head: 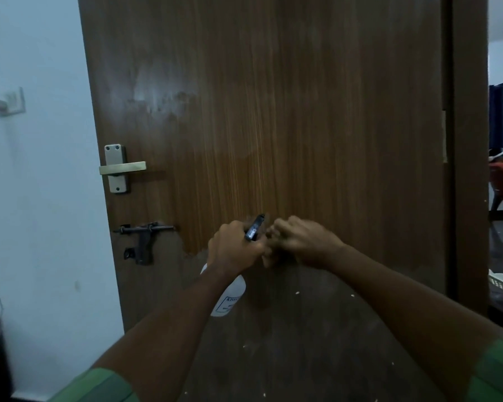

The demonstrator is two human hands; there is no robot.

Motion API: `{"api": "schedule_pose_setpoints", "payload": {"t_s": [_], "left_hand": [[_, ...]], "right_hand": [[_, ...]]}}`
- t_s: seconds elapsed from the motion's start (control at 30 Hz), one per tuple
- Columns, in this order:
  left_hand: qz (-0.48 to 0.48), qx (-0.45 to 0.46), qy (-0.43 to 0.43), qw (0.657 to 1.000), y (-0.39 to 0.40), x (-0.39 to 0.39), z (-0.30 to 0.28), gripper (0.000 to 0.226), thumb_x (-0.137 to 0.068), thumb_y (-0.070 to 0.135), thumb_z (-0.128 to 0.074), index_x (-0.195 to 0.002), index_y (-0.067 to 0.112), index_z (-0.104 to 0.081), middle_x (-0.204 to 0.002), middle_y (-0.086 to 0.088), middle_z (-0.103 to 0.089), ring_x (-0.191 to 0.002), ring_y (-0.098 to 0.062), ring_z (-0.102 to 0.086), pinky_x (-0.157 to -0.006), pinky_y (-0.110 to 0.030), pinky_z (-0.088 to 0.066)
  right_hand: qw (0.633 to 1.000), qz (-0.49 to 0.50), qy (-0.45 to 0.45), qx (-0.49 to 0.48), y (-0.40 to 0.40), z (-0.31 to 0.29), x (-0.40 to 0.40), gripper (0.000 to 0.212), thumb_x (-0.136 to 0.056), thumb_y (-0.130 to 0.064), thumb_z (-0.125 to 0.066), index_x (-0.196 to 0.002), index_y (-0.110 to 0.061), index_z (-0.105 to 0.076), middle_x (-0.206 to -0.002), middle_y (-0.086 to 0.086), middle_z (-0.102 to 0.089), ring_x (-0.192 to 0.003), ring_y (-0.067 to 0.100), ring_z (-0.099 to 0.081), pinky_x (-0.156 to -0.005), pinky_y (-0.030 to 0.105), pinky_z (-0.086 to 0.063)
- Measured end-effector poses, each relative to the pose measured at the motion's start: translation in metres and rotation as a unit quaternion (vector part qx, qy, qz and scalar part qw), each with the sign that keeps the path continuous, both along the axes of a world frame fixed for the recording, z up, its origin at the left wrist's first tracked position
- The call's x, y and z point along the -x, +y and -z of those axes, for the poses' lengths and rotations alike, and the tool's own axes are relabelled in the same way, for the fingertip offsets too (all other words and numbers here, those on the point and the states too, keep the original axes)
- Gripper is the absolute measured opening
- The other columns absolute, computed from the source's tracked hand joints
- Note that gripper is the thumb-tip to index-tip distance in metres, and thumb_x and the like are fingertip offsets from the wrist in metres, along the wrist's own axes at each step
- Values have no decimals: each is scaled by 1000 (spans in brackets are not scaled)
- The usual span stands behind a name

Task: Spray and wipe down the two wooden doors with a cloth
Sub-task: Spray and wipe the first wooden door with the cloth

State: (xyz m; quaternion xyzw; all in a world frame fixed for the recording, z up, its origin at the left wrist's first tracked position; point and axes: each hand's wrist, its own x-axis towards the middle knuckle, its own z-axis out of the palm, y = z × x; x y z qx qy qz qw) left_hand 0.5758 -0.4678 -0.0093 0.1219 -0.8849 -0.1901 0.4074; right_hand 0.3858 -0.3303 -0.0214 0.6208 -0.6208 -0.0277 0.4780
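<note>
We face the door [273, 126], which fills most of the view, its upper part streaked and paler than the darker lower part. Our left hand [234, 250] grips the neck of the bottle [228, 297], whose white body hangs below the wrist and whose black nozzle [254, 229] sticks up toward the door. Our right hand [299, 242] is curled just beside the nozzle, fingers at the sprayer head; blur hides whether it pinches anything. The handle [122, 168] and bolt [145, 229] sit to the left.
</note>
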Motion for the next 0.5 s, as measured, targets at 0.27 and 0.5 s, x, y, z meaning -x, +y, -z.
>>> {"api": "schedule_pose_setpoints", "payload": {"t_s": [0.27, 0.5], "left_hand": [[-9, 4, 9, 1000, -17, -14, -7, 33, -98, 34, -67, -68, 21, -60, -54, 8, -53, -43, -5, -45, -51, -28, -40], [-27, 9, 0, 1000, -26, -25, -1, 35, -96, 36, -66, -65, 22, -57, -53, 8, -52, -44, -6, -46, -53, -29, -40]], "right_hand": [[985, -19, -115, 130, -24, 8, -28, 56, -94, -18, -66, -146, -28, -50, -143, 10, -39, -106, 22, -53, -76, 33, -57], [956, -1, -148, 254, -32, -39, -34, 39, -95, -16, -64, -133, -27, -62, -128, 8, -43, -99, 23, -53, -68, 36, -58]]}}
